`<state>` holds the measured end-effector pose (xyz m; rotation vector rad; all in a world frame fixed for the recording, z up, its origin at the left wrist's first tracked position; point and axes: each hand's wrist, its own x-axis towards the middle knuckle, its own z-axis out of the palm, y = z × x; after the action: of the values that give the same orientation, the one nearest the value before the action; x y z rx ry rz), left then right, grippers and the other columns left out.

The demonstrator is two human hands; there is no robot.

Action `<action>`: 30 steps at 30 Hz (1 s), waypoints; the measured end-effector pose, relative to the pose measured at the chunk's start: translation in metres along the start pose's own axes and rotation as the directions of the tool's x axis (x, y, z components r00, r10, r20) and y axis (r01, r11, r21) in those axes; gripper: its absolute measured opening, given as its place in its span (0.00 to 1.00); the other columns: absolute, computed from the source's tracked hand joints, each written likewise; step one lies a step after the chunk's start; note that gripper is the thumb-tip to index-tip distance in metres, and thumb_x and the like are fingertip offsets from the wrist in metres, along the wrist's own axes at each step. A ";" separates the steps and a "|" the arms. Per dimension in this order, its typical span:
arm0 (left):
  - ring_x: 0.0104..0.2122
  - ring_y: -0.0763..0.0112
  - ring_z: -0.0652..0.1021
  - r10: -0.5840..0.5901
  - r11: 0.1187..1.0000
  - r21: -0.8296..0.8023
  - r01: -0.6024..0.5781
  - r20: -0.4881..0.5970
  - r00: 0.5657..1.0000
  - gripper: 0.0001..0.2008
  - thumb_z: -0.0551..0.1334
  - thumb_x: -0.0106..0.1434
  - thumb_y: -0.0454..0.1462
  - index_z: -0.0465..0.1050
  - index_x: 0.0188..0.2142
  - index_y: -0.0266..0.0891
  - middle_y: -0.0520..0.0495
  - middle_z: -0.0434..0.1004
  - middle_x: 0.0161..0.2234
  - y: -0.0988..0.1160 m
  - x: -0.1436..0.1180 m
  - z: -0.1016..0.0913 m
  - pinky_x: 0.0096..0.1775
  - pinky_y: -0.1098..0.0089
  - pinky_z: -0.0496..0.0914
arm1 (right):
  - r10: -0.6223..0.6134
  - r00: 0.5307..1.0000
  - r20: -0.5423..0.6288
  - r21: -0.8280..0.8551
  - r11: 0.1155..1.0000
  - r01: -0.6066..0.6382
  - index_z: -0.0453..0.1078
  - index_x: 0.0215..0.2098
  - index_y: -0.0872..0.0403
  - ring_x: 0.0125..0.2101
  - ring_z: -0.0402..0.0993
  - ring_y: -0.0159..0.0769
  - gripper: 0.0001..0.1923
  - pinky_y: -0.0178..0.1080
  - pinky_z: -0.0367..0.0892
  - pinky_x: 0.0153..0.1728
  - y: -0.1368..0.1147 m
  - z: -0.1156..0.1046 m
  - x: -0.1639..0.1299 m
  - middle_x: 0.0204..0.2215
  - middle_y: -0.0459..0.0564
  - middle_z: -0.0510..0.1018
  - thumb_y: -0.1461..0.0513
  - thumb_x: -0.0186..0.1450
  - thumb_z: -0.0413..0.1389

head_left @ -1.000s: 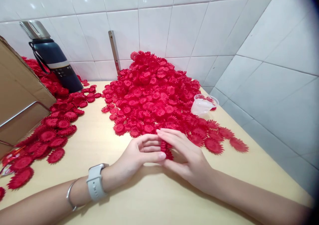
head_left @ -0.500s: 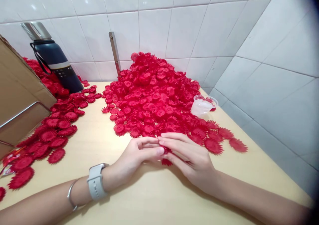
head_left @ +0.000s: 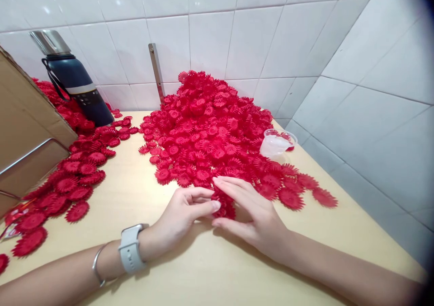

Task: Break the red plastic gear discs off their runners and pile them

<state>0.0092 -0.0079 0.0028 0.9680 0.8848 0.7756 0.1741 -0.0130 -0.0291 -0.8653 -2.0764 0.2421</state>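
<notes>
Both hands, left [head_left: 185, 211] and right [head_left: 249, 213], pinch one small stack of red flowers [head_left: 224, 205] at the near edge of the big unsorted heap [head_left: 206, 125], while fewer lie spread at the left [head_left: 73, 179].

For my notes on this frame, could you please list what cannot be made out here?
- Red flower pieces between the left hand and right hand, head view: fingers hide how many.
- Cardboard box: cut by the left edge.
- Clear cup: contents too small to tell.
</notes>
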 end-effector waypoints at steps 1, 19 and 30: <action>0.20 0.79 0.68 0.002 1.000 0.000 -0.002 0.011 1.000 0.02 0.63 0.51 0.32 0.73 0.24 0.32 0.52 0.69 0.20 0.000 0.000 0.000 0.25 0.77 0.64 | -0.005 1.000 0.001 0.005 1.000 0.005 0.59 0.52 0.56 0.48 0.64 0.45 0.27 0.47 0.66 0.46 0.000 0.000 0.000 0.45 0.59 0.70 0.61 0.55 0.59; 0.32 0.69 0.76 -0.018 0.999 -0.041 0.023 0.106 0.994 0.11 0.65 0.50 0.30 0.73 0.35 0.34 0.46 0.76 0.32 -0.009 0.004 -0.003 0.38 0.66 0.70 | -0.072 0.994 -0.084 0.052 0.996 0.077 0.70 0.38 0.57 0.40 0.70 0.39 0.11 0.42 0.68 0.39 -0.002 -0.009 0.003 0.33 0.54 0.78 0.71 0.59 0.52; 0.31 0.71 0.75 0.029 0.999 -0.034 -0.026 0.093 0.995 0.12 0.64 0.50 0.29 0.73 0.36 0.36 0.48 0.76 0.31 -0.007 0.005 -0.003 0.36 0.70 0.69 | -0.070 0.998 -0.001 0.043 0.997 0.070 0.62 0.48 0.52 0.49 0.62 0.42 0.17 0.49 0.64 0.46 0.002 -0.002 0.001 0.44 0.54 0.72 0.67 0.60 0.53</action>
<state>0.0099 -0.0056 -0.0055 0.9816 0.7773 0.7599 0.1760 -0.0113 -0.0280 -0.7653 -2.0907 0.2478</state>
